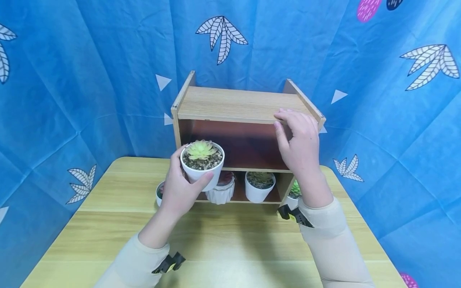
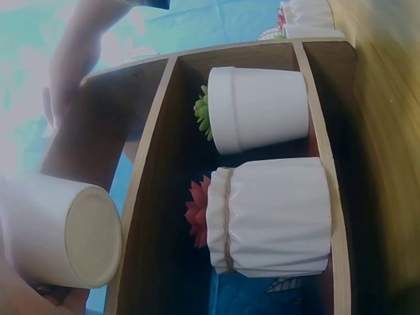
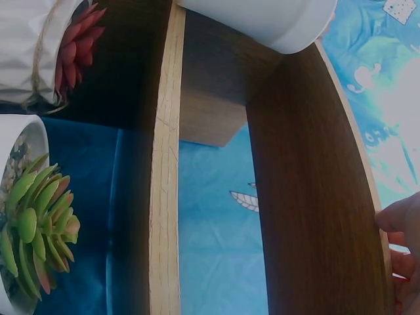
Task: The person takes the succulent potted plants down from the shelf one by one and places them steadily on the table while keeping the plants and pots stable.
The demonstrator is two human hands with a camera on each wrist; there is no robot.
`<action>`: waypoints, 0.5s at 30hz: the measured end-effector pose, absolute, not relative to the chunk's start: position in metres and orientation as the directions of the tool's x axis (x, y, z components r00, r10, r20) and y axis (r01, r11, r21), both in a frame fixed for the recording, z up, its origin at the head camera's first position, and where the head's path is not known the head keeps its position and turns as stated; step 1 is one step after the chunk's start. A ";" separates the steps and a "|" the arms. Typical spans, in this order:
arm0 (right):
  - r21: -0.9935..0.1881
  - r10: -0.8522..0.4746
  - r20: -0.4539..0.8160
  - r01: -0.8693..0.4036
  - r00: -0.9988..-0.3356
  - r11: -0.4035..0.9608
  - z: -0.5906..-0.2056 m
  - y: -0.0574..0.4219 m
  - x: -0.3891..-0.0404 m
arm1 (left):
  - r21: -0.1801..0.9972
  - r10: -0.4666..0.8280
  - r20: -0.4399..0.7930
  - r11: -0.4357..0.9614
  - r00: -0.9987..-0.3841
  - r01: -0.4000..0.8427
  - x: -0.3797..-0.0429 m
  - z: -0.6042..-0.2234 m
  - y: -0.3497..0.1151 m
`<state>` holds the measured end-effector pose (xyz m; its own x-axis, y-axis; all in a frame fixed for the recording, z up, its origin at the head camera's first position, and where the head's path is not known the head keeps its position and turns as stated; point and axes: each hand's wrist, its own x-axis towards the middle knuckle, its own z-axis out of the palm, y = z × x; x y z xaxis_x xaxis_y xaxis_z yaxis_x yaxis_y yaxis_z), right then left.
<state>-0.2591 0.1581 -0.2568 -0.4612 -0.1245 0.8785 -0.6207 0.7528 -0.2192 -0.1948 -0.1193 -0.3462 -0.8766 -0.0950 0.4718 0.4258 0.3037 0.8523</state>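
Observation:
A small potted succulent (image 1: 202, 162) with pale green leaves and a white pot is gripped in my left hand (image 1: 177, 194), held up in front of the wooden shelf's (image 1: 230, 103) upper compartment. In the left wrist view the round base of this white pot (image 2: 92, 236) shows. My right hand (image 1: 300, 142) holds the front edge of the shelf's top board near its right end, fingers over the top and thumb below. Inside the lower compartment stand a pleated white pot (image 1: 220, 194) with a red succulent (image 2: 197, 211) and a smooth white pot (image 1: 257, 194) with a green succulent (image 3: 41, 230).
Another potted plant (image 1: 159, 196) stands left of the shelf, partly behind my left hand. On the right side is a white pot with a green plant (image 1: 295, 191), partly covered by my right arm. A blue patterned cloth (image 1: 122, 72) hangs around the wooden table (image 1: 230, 256).

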 end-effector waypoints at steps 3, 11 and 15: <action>-0.218 -0.126 0.877 -0.619 -0.464 0.755 -0.257 0.158 -0.259 | 0.856 -0.100 0.470 0.295 -0.877 0.424 -0.193 -0.347 -0.121; -0.219 -0.125 0.878 -0.618 -0.463 0.755 -0.257 0.158 -0.258 | 0.853 -0.134 0.468 0.329 -0.874 0.406 -0.191 -0.352 -0.125; -0.217 -0.125 0.879 -0.620 -0.459 0.754 -0.257 0.158 -0.258 | 0.856 -0.158 0.448 0.359 -0.880 0.372 -0.189 -0.354 -0.128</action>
